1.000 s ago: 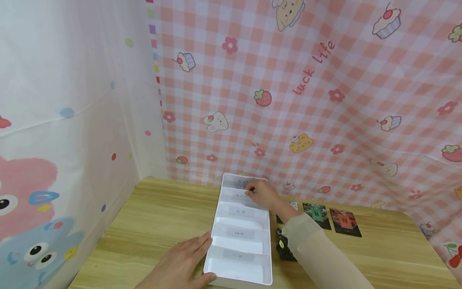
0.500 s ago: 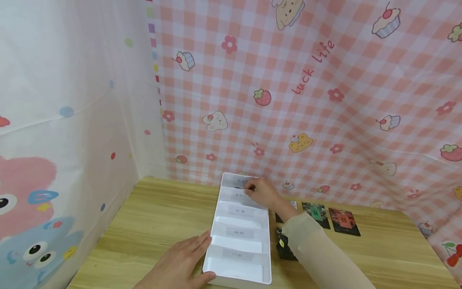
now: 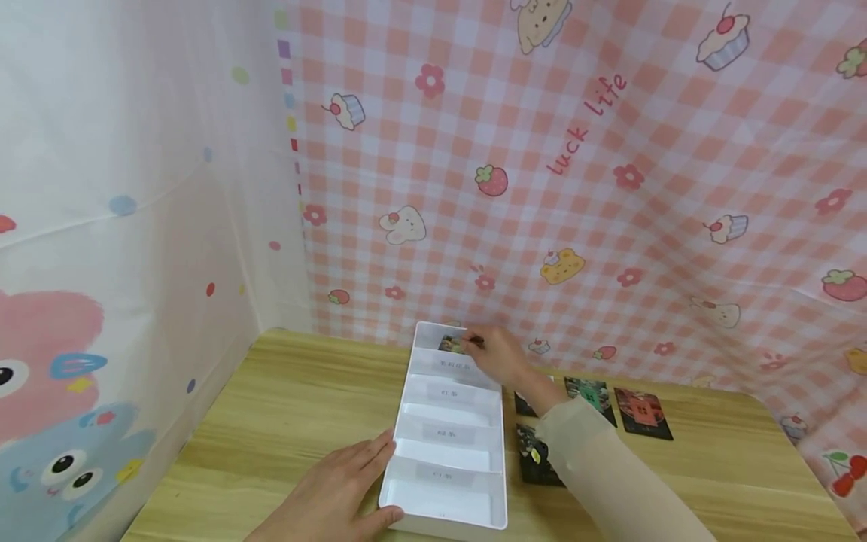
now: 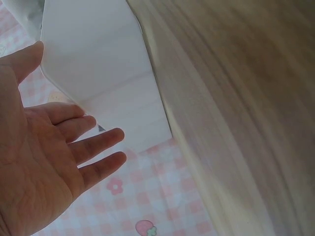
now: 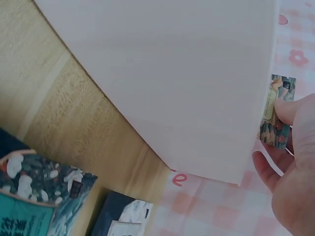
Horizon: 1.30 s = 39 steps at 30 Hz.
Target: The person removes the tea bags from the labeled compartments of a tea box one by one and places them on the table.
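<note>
A long white box (image 3: 440,503) with several labelled compartments in a row stands on the table. At its far end my right hand (image 3: 500,355) pinches a small flat packet (image 5: 274,130) with a dark illustrated print, thumb on one face and fingers behind. In the head view the packet's upper part shows over the farthest compartment, behind a divider; the rest is hidden. My left hand (image 3: 339,485) lies along the box's near left side, fingertips at the wall and thumb at the near corner. In the left wrist view its fingers (image 4: 101,147) are spread and loosely extended.
Right of the box lie a green-labelled packet (image 3: 591,400), a red-labelled packet (image 3: 643,412) and a black packet (image 3: 535,459) with a yellow spot. Another packet is partly covered by my right forearm. A pink checked cloth (image 3: 433,150) hangs right behind the table.
The right hand has shifted slightly right and up at the far compartment. The packet, hardly visible before, now shows its printed face there. The left hand has stayed in place.
</note>
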Each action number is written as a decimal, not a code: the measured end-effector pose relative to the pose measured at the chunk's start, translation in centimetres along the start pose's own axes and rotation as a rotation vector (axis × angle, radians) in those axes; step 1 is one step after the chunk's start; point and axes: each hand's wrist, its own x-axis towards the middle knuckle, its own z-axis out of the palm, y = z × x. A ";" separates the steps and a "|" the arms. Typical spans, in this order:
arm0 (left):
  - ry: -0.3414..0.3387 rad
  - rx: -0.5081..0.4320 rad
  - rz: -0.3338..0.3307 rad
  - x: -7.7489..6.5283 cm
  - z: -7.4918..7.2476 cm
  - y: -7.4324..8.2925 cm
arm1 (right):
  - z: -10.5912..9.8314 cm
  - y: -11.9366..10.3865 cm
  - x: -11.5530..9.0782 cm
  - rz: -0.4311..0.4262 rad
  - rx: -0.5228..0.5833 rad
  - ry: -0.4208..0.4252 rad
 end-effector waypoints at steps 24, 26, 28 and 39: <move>0.018 0.008 0.027 0.1 0.3 -0.1 | -5.5 -1.5 -2.7 -0.066 -0.063 0.132; 0.032 0.017 0.033 0.1 0.3 -0.1 | -6.0 -1.5 -2.9 -0.075 -0.071 0.142; 0.045 0.022 0.039 0.0 0.4 -0.1 | -6.5 -1.4 -3.2 -0.086 -0.076 0.152; 0.052 0.022 0.040 -0.1 0.4 -0.2 | -9.6 -0.7 -5.3 -0.158 -0.108 0.229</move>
